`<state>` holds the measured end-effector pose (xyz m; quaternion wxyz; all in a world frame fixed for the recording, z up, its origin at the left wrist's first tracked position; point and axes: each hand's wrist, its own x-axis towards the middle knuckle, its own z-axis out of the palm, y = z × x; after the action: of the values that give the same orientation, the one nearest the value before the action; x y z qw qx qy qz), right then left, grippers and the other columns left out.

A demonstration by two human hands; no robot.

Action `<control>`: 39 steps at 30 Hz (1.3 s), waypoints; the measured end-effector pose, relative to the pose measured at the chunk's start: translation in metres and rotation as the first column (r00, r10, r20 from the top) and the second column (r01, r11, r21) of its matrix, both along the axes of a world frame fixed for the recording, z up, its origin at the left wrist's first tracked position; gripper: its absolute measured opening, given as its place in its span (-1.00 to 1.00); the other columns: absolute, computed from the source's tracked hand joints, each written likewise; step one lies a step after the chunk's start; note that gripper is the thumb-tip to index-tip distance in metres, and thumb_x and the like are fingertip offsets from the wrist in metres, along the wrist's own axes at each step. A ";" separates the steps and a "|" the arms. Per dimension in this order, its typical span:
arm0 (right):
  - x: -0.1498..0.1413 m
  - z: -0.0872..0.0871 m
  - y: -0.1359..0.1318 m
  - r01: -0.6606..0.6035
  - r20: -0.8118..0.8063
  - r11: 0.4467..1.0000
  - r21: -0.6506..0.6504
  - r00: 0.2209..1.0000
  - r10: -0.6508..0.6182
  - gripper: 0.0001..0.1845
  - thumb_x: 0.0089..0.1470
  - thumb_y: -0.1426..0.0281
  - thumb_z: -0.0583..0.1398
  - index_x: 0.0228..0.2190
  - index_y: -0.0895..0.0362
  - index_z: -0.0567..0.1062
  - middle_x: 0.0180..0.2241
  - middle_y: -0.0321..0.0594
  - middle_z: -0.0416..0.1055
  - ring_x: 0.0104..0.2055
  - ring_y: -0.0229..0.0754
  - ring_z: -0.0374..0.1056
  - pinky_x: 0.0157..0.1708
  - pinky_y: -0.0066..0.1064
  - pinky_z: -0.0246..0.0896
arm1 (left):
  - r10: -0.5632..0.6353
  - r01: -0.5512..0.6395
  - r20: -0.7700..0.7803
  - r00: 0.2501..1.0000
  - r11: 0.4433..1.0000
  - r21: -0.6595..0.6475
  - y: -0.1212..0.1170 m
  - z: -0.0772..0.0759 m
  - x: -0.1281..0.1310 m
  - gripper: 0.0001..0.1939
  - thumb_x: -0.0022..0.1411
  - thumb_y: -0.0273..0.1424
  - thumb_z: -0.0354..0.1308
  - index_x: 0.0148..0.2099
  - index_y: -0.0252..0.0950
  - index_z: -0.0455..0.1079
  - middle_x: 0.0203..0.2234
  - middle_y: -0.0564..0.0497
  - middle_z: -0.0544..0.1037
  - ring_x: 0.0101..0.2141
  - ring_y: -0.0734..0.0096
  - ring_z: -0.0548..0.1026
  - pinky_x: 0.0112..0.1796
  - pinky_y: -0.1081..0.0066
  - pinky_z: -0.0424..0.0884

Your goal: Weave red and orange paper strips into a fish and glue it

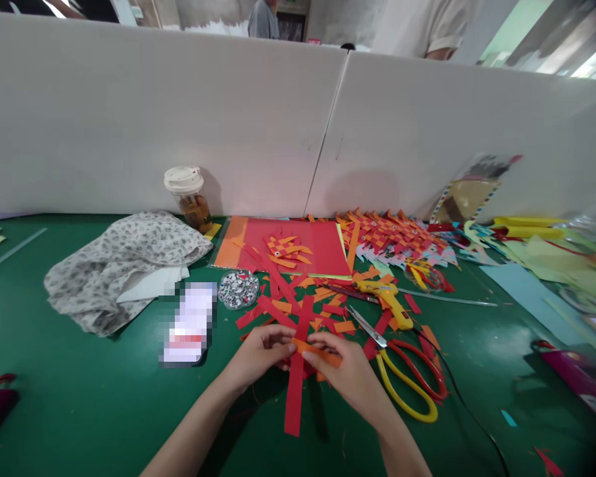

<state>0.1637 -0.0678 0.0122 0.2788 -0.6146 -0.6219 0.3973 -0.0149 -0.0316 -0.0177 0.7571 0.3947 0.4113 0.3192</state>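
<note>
A long red paper strip [293, 404] stands nearly upright in front of me, crossed by an orange paper strip [325, 354]. My left hand [263, 352] is closed, its thumb and fingers pinching the strips at the crossing. From the other side my right hand [345, 368] pinches the orange strip, thumb on top and fingers partly hidden behind. Under and beyond both hands lie loose red and orange paper scraps [345, 326]. Close to my right hand, scissors [383, 343] with red and yellow handles lie with their blades closed or nearly so.
Behind the scraps are a yellow glue gun [390, 301], a box of googly eyes [238, 289], a woven paper fish [281, 252] and a pile of similar pieces [397, 232]. Leftward lie a phone [189, 324], patterned cloth [124, 265] and lidded cup [191, 199]. A white partition [153, 119] stands behind.
</note>
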 end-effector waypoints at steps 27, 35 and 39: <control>-0.006 -0.003 0.002 0.068 -0.030 0.993 0.102 0.997 -0.065 -0.83 -0.02 0.31 0.20 -0.33 0.09 0.50 -0.36 -0.23 0.52 -0.30 -0.15 0.44 -0.29 -0.40 0.35 | 0.029 -0.014 -0.102 0.994 0.990 0.144 -0.001 -0.009 0.001 -0.59 -0.14 -0.37 0.35 -0.18 -0.35 0.44 -0.48 -0.01 0.58 -0.47 0.36 0.51 -0.37 0.39 0.39; -0.007 -0.004 0.002 0.047 -0.134 0.998 0.039 0.990 -0.042 -0.81 -0.02 0.32 0.21 -0.29 0.08 0.48 -0.35 -0.24 0.51 -0.29 -0.16 0.45 -0.30 -0.40 0.37 | 0.002 0.014 -0.086 0.996 0.981 0.192 0.000 -0.002 -0.001 -0.68 -0.11 -0.34 0.34 -0.24 -0.32 0.50 -0.45 -0.03 0.58 -0.41 0.33 0.51 -0.36 0.42 0.38; -0.007 0.002 0.004 0.021 -0.137 1.000 0.018 0.990 -0.019 -0.87 -0.04 0.38 0.22 -0.35 0.09 0.45 -0.41 -0.27 0.49 -0.33 -0.19 0.44 -0.32 -0.42 0.35 | 0.042 -0.010 -0.125 0.991 0.967 0.253 0.001 0.000 -0.003 -0.79 -0.11 -0.35 0.34 -0.39 -0.32 0.47 -0.50 0.01 0.54 -0.44 0.36 0.48 -0.37 0.43 0.36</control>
<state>0.1568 -0.0635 0.0141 0.3309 -0.5892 -0.5989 0.4296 -0.0179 -0.0309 -0.0178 0.6683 0.5020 0.4207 0.3526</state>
